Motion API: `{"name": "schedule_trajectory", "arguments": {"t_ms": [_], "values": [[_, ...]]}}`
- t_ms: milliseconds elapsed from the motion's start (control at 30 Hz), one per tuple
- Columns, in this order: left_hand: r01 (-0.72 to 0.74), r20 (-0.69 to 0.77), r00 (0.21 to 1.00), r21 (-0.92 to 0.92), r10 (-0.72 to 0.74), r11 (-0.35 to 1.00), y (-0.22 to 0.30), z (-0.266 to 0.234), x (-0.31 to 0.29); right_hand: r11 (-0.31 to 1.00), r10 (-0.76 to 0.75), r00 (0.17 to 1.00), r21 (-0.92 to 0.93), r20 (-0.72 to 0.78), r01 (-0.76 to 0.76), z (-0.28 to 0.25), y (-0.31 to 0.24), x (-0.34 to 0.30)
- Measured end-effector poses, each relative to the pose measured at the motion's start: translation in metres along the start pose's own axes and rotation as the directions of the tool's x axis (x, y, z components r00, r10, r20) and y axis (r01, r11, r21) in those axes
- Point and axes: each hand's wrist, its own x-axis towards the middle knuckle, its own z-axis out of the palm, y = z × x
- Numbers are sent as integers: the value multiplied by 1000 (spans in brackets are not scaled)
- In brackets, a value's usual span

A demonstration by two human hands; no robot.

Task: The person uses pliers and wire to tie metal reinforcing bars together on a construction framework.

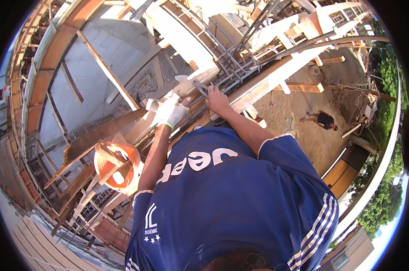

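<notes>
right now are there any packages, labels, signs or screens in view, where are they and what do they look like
No packages, signs or screens show.
Shirt lettering: on the person's blue shirt, low centre, below both forearms; large white block letters, upside down in the picture.
Shirt badge: lower left of the same shirt; small white emblem with a row of stars under it.
White side stripes: lower right of the shirt; three parallel bands.
</notes>
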Motion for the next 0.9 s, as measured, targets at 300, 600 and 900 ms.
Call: {"name": "schedule_trajectory", "arguments": {"t_ms": [300, 600, 900], "values": [[206, -341, 926, 104, -160, 973, -14, 11, 67, 999, -43, 997, 31, 59, 41, -20, -6, -10], [476, -154, 874, 74, -461, 877, -23, 12, 120, 938, -198, 917, 203, -347, 280, -61, -75, 122], [442, -97, 897, 131, -432, 888, -19, 9, 121, 880, -461, 843, -22, -278, 475, -88, -278, 351]]}}
